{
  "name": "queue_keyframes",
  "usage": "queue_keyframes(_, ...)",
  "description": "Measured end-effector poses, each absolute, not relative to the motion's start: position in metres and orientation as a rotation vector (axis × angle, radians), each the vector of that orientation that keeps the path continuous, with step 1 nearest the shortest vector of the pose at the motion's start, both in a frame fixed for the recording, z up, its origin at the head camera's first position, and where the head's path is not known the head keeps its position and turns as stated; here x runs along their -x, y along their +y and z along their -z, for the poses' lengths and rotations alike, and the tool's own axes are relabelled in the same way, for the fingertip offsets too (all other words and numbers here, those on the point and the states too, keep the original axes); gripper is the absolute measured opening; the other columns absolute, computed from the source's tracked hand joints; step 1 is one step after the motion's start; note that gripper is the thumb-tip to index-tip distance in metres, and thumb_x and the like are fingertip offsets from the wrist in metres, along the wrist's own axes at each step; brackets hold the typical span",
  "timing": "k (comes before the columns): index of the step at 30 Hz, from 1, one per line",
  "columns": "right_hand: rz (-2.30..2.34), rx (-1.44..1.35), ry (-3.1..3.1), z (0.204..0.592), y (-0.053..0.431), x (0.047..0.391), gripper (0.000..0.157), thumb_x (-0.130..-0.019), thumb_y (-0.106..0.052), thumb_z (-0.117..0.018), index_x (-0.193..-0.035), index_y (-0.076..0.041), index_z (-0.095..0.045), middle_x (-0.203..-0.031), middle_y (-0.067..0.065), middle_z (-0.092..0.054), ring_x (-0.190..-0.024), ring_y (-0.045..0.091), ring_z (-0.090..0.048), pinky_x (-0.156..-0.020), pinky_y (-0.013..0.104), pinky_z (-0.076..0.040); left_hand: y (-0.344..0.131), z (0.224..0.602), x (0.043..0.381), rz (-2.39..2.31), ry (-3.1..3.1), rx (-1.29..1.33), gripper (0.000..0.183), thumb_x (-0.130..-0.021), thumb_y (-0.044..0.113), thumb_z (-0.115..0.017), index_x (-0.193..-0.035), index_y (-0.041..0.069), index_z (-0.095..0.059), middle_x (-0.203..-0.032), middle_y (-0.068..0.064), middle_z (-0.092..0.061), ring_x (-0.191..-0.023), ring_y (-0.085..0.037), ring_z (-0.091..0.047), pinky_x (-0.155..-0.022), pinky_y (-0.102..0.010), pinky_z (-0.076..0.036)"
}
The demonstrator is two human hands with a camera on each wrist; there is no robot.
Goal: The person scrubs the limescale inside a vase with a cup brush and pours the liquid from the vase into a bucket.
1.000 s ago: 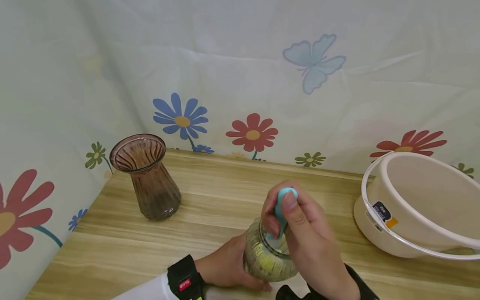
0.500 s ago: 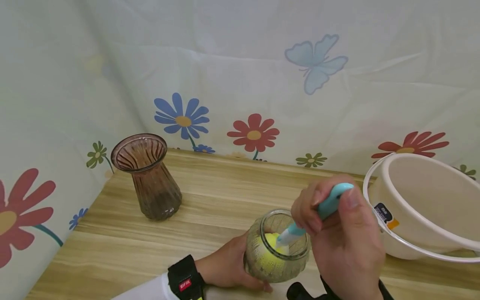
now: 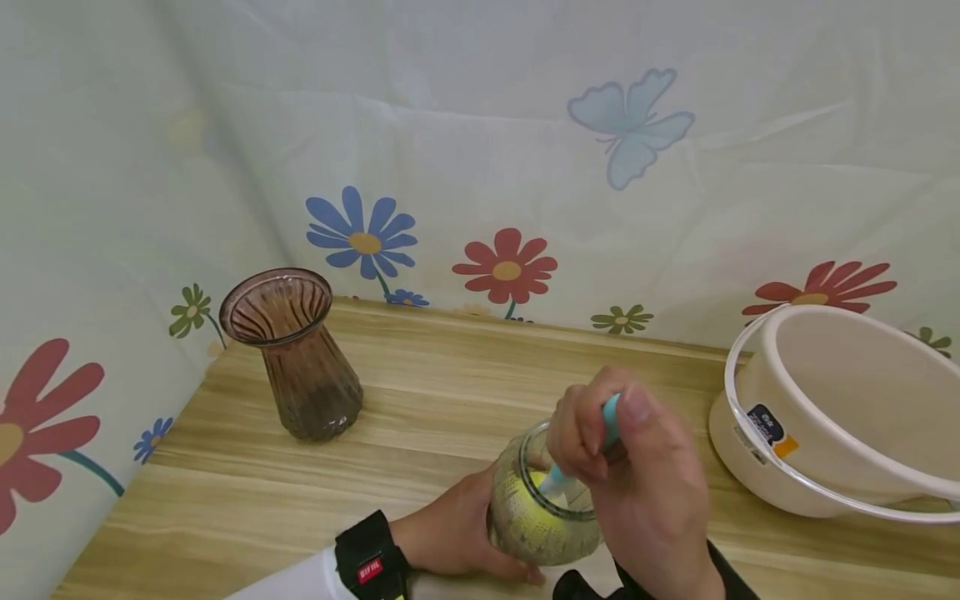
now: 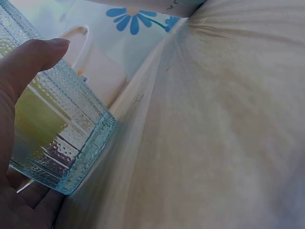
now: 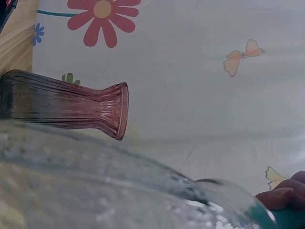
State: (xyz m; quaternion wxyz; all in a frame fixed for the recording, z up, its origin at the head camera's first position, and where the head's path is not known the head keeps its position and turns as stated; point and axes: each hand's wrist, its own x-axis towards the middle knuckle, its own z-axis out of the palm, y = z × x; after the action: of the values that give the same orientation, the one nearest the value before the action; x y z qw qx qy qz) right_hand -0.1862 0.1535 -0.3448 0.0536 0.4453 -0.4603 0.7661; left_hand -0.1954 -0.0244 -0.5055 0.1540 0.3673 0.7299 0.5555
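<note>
A round textured clear glass jar stands on the table in the head view, its mouth facing up. My left hand grips its left side; in the left wrist view the thumb lies on the near wall of the jar and fingers pass under its side. My right hand holds the light-blue handle of a sponge brush, which leans down through the jar's rim. Its yellow sponge head sits inside the jar, seen through the glass. In the right wrist view, the blurred jar fills the lower part.
A purple-brown ribbed glass vase with a flared mouth stands at the back left. At the right is a cream bucket with a white handle and a label. A flower-patterned curtain hangs behind the wooden table.
My right hand moved right with the brush handle tilting outward, then came partway back left and lower. The left hand and the jar stayed put.
</note>
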Motion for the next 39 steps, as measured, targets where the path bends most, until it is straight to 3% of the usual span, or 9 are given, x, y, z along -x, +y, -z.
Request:
queue_keyframes(8, -2.276, -1.277, -1.592, 0.343, 0.150, 0.184, 0.039, -0.104, 0.004, -0.011, -0.084, -0.001, -0.044, -0.067, 0.004, -0.039, -0.056, 0.017, -0.038, -0.050, 0.032, -0.032, -0.024, 0.508, 0.195, -1.586, 2.111, -1.068, 0.081, -0.081, 0.030, -0.090, -0.143, 0.029, -0.039, -0.134, 0.013, -0.062, -0.121, -0.002, -0.060, -0.109, -0.024, -0.047)
queue_keyframes(17, -2.253, -1.167, -1.872, 0.335, 0.148, 0.178, 0.039, -0.106, 0.003, -0.022, -0.080, -0.007, -0.048, -0.070, 0.006, -0.044, -0.061, 0.021, -0.043, -0.056, 0.037, -0.039, -0.023, 0.507, 0.195, -1.569, 2.168, -1.087, 0.083, -0.079, 0.031, -0.092, -0.143, 0.030, -0.039, -0.133, 0.014, -0.061, -0.121, -0.001, -0.059, -0.108, -0.024, -0.048)
queue_keyframes(29, -2.187, -1.266, -1.780, 0.337, 0.146, 0.178, 0.038, -0.107, 0.005, -0.018, -0.085, -0.003, -0.048, -0.070, 0.005, -0.041, -0.062, 0.019, -0.042, -0.056, 0.035, -0.038, -0.023, 0.507, 0.193, -1.578, 2.157, -1.058, 0.081, -0.079, 0.031, -0.092, -0.141, 0.031, -0.040, -0.131, 0.015, -0.062, -0.120, -0.001, -0.060, -0.108, -0.024, -0.048)
queue_keyframes(39, -2.311, -1.354, -1.462, 0.347, 0.158, 0.188, 0.041, -0.109, -0.006, -0.010, -0.089, 0.001, -0.046, -0.069, 0.004, -0.039, -0.060, 0.018, -0.040, -0.052, 0.032, -0.032, -0.025, 0.506, 0.195, -1.560, 2.158, -1.089, 0.084, -0.081, 0.031, -0.091, -0.146, 0.030, -0.038, -0.137, 0.013, -0.060, -0.125, -0.002, -0.058, -0.111, -0.026, -0.046)
